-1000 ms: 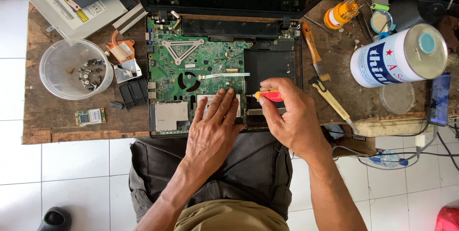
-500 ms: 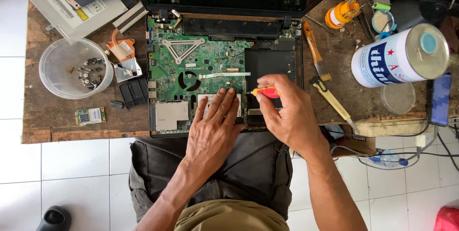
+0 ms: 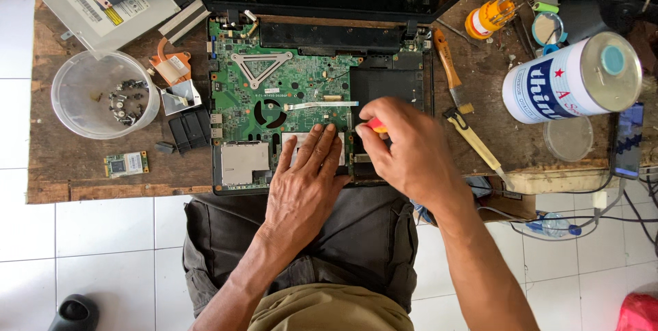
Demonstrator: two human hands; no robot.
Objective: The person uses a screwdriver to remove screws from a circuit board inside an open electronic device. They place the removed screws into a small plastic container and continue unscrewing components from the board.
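Both forearms are bare to the elbow, with no sleeves, watch or rings showing on the left hand (image 3: 303, 184) or the right hand (image 3: 404, 149). The person wears dark grey trousers (image 3: 370, 235), creased over the lap. An olive-khaki shirt (image 3: 329, 309) shows at the bottom edge.

A green rectangular laptop motherboard (image 3: 288, 98), bared inside an opened black plastic laptop base (image 3: 411, 77), is laid flat on a worn wooden bench. A silver triangular bracket is seen at its upper middle, a round cut-out below that, and a thin white ribbon cable is run across its centre. Its lower edge is partly covered. A small screwdriver with a red and yellow handle (image 3: 376, 125) is held just beside the board's right edge; its tip is hidden.
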